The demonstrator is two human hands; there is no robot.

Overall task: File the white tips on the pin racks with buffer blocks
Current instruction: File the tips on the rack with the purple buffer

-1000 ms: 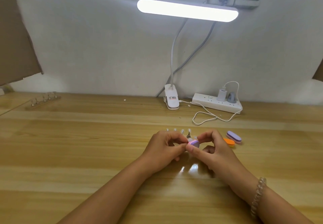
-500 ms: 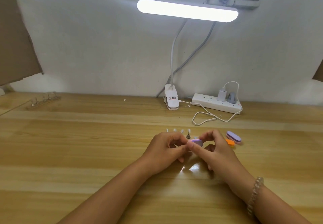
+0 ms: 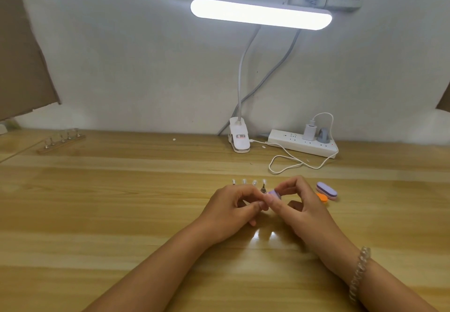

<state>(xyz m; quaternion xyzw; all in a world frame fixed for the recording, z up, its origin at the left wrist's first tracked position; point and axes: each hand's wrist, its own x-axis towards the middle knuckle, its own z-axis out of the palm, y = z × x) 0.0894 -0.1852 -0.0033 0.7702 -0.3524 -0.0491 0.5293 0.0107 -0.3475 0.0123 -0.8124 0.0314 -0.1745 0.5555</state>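
The right hand (image 3: 300,205) pinches a lilac block (image 3: 275,193) between thumb and fingertips. The left hand (image 3: 233,207) sits right against it with its fingers curled in. I cannot tell whether they pinch a pin or only steady the rack, whose base is hidden behind that hand. Just beyond the knuckles stands a row of white tips (image 3: 244,181), four counted, running left to right across the bench (image 3: 121,214). The lilac block lies at the row's right end, against the rightmost pin (image 3: 263,188), so the right hand is the nearer one and the filing stroke likely falls on that end tip. Two spare blocks lie just right of that hand: a purple block (image 3: 326,190) and an orange block (image 3: 323,197). A second rack (image 3: 62,141) with five pins sits well apart at far left
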